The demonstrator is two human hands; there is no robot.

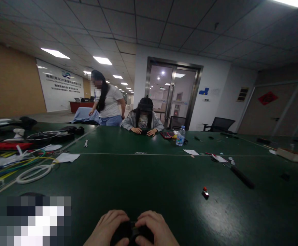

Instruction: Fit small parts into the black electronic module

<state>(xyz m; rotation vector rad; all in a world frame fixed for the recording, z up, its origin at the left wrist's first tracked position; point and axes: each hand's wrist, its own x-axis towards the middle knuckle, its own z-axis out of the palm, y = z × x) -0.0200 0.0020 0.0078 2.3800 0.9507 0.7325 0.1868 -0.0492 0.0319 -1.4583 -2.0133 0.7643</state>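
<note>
At the bottom centre, my left hand (109,225) curls its fingers and thumb around the left side of a black object (132,233). My right hand (157,227) grips the right side of the same object. It looks dark and rounded, with a narrower middle part showing between the hands. Its kind I cannot make out, as my fingers and the lower picture edge cover much of it. Both hands are low over the green tabletop (128,181). Ahead and to the right of them lies a small red and black part (205,192).
Cables and a white coil (34,174) crowd the left side. A wrench (86,143), a water bottle (181,136) and a black-handled tool (242,177) are farther out. Across the table sits a person (143,119); another person (110,99) stands behind. A pixelated patch covers the lower left corner.
</note>
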